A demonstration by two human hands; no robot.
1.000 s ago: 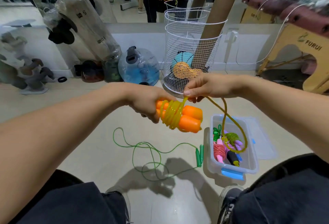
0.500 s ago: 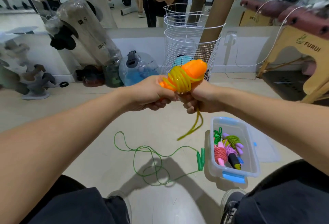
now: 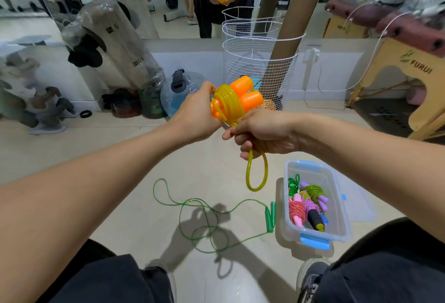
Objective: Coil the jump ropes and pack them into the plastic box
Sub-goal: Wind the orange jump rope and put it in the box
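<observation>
My left hand [image 3: 196,116] grips two orange jump rope handles [image 3: 243,94] held side by side, with yellow rope [image 3: 225,105] wound around them in several turns. Just below, my right hand [image 3: 262,131] grips the rope's free end, and a short yellow loop [image 3: 257,175] hangs from it. The clear plastic box [image 3: 337,208] with blue clips stands on the floor at lower right, holding several coiled ropes in pink, green and purple. A loose green jump rope [image 3: 204,216] lies uncoiled on the floor left of the box.
A white wire basket [image 3: 258,62] with cardboard tubes stands ahead by the mirror wall. A blue water jug [image 3: 180,91] and bagged gear lie to its left. A wooden bench [image 3: 409,81] is at the right. The box lid [image 3: 358,204] lies beside the box. My knees frame the bottom.
More yellow rope has been wound onto the orange handles, leaving only a short hanging loop. Both hands have risen and the handles have tilted upward.
</observation>
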